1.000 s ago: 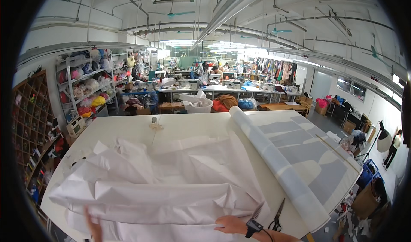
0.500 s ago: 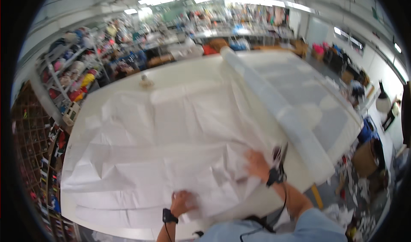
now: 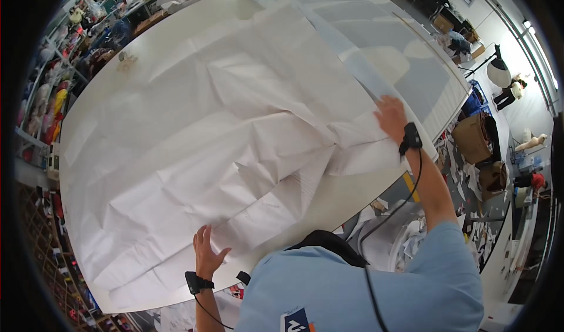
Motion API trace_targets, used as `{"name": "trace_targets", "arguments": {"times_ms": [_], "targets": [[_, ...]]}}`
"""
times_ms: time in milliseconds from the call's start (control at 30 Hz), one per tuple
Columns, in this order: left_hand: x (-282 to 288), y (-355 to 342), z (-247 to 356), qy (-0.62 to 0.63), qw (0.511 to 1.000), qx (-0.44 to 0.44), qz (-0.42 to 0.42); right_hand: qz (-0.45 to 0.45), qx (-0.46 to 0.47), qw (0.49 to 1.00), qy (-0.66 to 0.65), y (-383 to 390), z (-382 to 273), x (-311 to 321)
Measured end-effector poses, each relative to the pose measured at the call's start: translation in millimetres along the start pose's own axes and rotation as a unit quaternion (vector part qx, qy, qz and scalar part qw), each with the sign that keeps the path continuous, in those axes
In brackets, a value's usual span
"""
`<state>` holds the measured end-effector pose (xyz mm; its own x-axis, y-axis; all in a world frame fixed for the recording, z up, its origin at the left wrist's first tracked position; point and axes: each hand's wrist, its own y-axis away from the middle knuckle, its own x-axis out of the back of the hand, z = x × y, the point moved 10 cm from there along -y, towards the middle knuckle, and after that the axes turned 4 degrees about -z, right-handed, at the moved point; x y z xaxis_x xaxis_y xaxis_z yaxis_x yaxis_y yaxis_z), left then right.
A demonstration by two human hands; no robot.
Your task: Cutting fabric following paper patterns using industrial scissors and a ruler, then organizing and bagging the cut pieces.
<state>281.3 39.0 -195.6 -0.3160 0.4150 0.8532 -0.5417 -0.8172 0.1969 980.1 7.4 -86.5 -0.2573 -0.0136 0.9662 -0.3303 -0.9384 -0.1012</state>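
A large creased white paper sheet (image 3: 205, 144) covers much of the white table (image 3: 326, 200), with its near right part folded and bunched. My left hand (image 3: 207, 253) is at the sheet's near edge, fingers spread, holding nothing visible. My right hand (image 3: 390, 116) lies on the right part of the sheet, fingers apart, beside a long translucent pale-blue roll (image 3: 320, 35). Under the roll's side, translucent material shows grey pattern shapes (image 3: 429, 91). I cannot make out the scissors now. A small object (image 3: 126, 61) sits near the table's far left edge.
Shelves of bagged goods (image 3: 47, 109) and a wooden rack (image 3: 44, 232) line the left. At right are cardboard boxes (image 3: 470, 141), scattered scraps, a lamp (image 3: 498, 71) and a person (image 3: 508, 94). A bin of paper scraps (image 3: 405, 244) stands below the near edge.
My view has tipped down toward the table. My right hand has moved forward and right along the paper toward the roll. The near right part of the sheet is more folded back, baring tabletop.
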Motion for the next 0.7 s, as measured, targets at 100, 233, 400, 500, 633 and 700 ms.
{"name": "trace_targets", "arguments": {"times_ms": [100, 233, 400, 500, 633, 700], "targets": [[13, -3, 68, 0.066, 0.996, -0.057, 0.036, 0.115, 0.209, 0.968, -0.081, 32, -116, 71], [-23, -32, 147, 0.024, 0.994, -0.106, 0.001, -0.234, 0.239, 0.938, -0.088, 88, -184, 2], [-62, -45, 125, -0.098, 0.994, -0.044, 0.012, -0.271, 0.310, 0.896, 0.165, 128, -179, -30], [-39, -47, 101, 0.076, 0.995, -0.063, -0.016, -0.192, 0.288, 0.920, 0.186, 131, -153, -39], [30, -44, 88, 0.044, 0.996, -0.060, -0.049, -0.154, 0.281, 0.939, 0.124, 88, -106, -22], [54, -40, 89, 0.043, 0.995, -0.059, -0.067, -0.050, 0.288, 0.952, 0.087, 64, -75, 23]]}}
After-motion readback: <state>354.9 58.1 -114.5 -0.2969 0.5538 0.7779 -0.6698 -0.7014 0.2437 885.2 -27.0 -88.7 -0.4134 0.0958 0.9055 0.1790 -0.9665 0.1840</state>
